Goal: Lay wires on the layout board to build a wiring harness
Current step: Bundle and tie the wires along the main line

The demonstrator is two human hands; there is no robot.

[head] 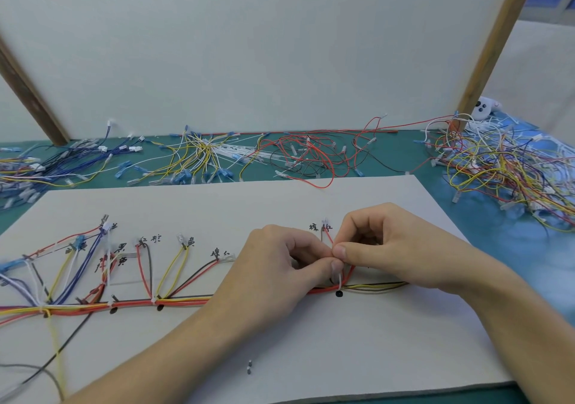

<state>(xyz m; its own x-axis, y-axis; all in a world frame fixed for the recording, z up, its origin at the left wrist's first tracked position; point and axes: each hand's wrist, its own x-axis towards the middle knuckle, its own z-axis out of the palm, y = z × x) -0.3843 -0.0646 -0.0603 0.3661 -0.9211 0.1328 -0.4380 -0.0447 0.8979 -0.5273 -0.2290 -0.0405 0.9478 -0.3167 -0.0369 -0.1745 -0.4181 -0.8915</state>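
Wire bundle (186,302) partly hidden under hands (337,255)

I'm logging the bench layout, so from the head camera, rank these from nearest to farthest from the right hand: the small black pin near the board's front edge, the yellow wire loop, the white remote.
From the right hand:
1. Black pin, front of the board, lower left.
2. Yellow loop, left along the harness.
3. White remote, far back right, by the wooden post.
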